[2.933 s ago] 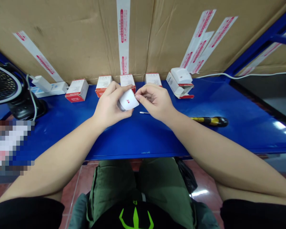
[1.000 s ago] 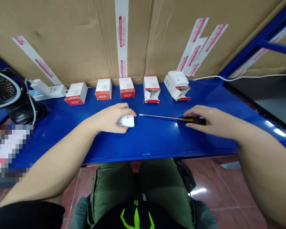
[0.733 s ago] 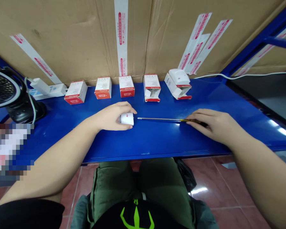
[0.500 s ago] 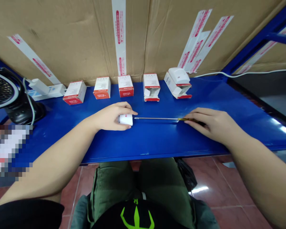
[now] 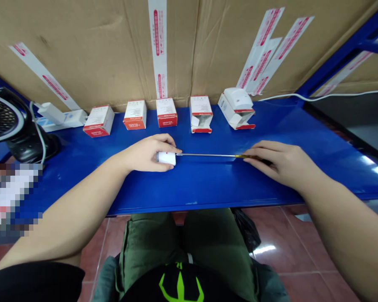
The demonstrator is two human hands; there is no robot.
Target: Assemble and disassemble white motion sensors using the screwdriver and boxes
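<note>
My left hand (image 5: pixel 149 153) is closed around a small white detector (image 5: pixel 167 158), held down at the blue tabletop; the fingers hide its left part. In my right hand (image 5: pixel 279 161) is a screwdriver (image 5: pixel 208 155) with a long thin metal shaft, gripped by its yellowish handle. The shaft lies nearly level and points left, its tip at the right end of the detector, close to my left index fingertip. Whether the tip sits in a screw is too small to tell.
Along the back stand several white-and-red boxes (image 5: pixel 135 115); the two on the right have open flaps. Another white detector (image 5: pixel 238 98) rests on the rightmost box. A black fan (image 5: pixel 31 138) and a power strip (image 5: pixel 66 120) are at the left. Behind rises a cardboard wall (image 5: pixel 97 50).
The screwdriver tip has shifted slightly and now meets the detector's end near my left index finger. Both hands stay almost where they were. The view has moved very little.
</note>
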